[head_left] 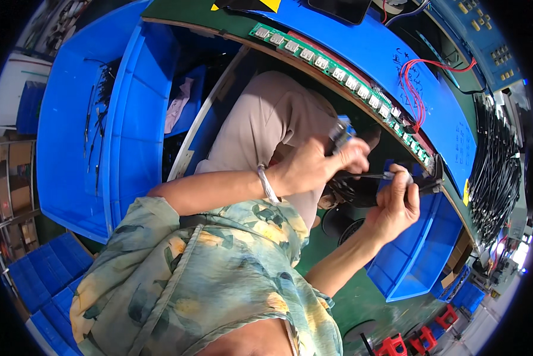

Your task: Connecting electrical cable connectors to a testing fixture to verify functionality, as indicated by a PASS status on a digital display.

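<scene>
My left hand (339,161), smeared by motion at the fingertips, is closed round dark cable ends (341,132) with blue and silvery tips that stick up above it. To its right, my right hand (398,199) pinches the end of a thin black cable (370,175). More black cable (344,191) hangs in a loose bundle between and below the hands, over my lap. Just beyond them, a long green circuit board (344,77) with a row of silvery sockets lies along the bench edge. The exact connector in my right fingers is too small to tell.
A large blue bin (76,130) with a few black cables stands at the left. Another blue bin (410,261) sits under the bench at the right. Red wires (417,89) curl over the blue mat (361,44). Many black cables (496,172) hang at the far right, above red stools (422,341).
</scene>
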The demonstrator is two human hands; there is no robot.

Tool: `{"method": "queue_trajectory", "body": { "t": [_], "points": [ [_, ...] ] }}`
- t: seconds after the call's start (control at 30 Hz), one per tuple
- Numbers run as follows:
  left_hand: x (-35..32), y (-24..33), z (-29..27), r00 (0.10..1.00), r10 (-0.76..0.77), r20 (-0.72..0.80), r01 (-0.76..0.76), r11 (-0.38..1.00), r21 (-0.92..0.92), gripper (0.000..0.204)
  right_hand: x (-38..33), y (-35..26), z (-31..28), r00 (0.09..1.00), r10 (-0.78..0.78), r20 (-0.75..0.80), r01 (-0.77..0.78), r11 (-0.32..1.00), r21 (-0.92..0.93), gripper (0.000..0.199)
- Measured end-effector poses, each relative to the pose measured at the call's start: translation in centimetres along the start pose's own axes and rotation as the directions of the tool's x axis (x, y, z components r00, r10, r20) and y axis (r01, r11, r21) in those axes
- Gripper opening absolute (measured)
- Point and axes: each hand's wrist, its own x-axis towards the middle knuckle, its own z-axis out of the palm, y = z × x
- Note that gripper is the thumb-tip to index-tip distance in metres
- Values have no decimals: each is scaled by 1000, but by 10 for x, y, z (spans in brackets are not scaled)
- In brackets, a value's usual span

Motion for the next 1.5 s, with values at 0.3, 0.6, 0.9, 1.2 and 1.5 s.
{"method": "queue_trajectory", "body": {
  "t": [0.3, 0.6, 0.9, 1.2, 1.5],
  "points": [
    [4, 18, 4, 969, -198, 148, 134, 923, 361, 19, -2, -3, 13, 970, -157, 184, 200, 950, -241, 4],
    [-1, 25, 16, 947, -319, 36, 309, 878, -365, 21, -67, 7, -4, 923, 384, 24, -363, 889, -277, 24],
    [-28, 39, 12, 859, -443, 256, 507, 800, -321, 19, -48, 0, -28, 945, 114, -307, -48, 976, 213, 22],
    [-11, 36, -4, 933, -358, 41, 360, 931, -69, 16, -10, -22, -37, 908, -148, -393, 226, 961, 162, 27],
    [20, 27, -5, 963, -267, -40, 260, 957, -128, 16, -13, -5, -5, 947, -207, -247, 192, 978, -83, 17]
  ]
}}
